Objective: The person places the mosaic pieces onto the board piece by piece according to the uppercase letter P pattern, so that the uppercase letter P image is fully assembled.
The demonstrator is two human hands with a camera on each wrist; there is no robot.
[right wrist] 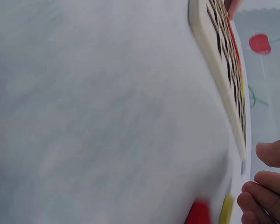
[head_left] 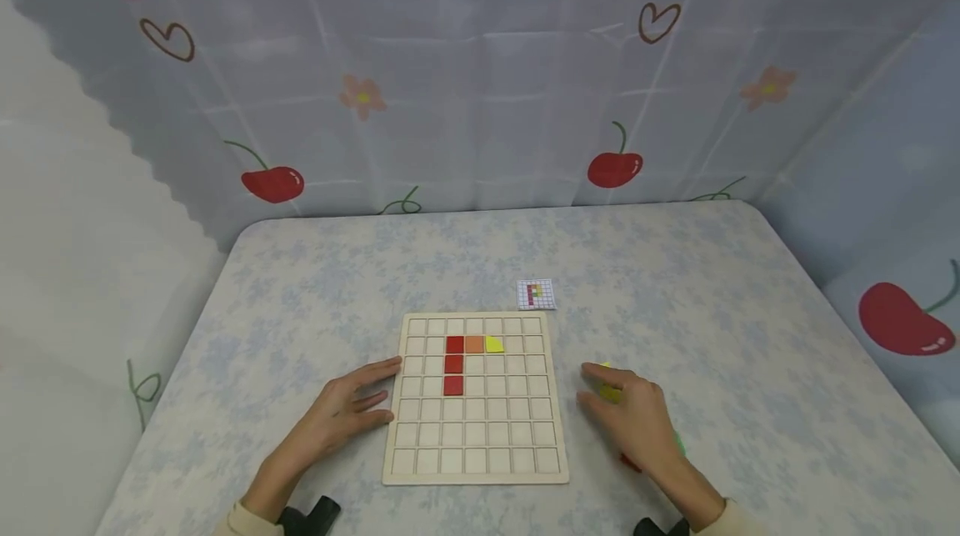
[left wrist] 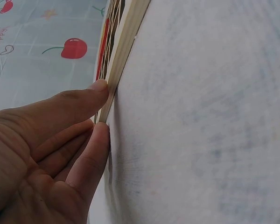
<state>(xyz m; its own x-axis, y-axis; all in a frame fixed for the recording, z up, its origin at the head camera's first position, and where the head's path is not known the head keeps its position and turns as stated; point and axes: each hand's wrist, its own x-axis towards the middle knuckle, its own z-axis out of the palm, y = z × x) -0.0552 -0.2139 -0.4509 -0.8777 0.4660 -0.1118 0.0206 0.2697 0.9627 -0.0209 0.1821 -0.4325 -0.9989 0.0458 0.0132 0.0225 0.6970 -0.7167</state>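
A pale wooden grid board [head_left: 476, 436] lies on the table. In its upper part are a column of three red tiles [head_left: 453, 363], an orange tile [head_left: 474, 344] and a yellow tile [head_left: 494, 344] with one rounded corner. My left hand [head_left: 341, 411] touches the board's left edge with extended fingertips and thumb, seen close in the left wrist view. To the right of the board, my right hand [head_left: 637, 415] hovers over loose yellow pieces [head_left: 611, 393], thumb apart from the fingers, nothing held. It partly hides them, along with a red piece [head_left: 630, 463] and a green piece [head_left: 680, 443].
A small printed card [head_left: 536, 294] with a coloured grid pattern lies just behind the board's far right corner. The table [head_left: 322, 286] has a pale blue mottled cover. Behind it hangs a curtain [head_left: 480, 102] printed with cherries, hearts and flowers.
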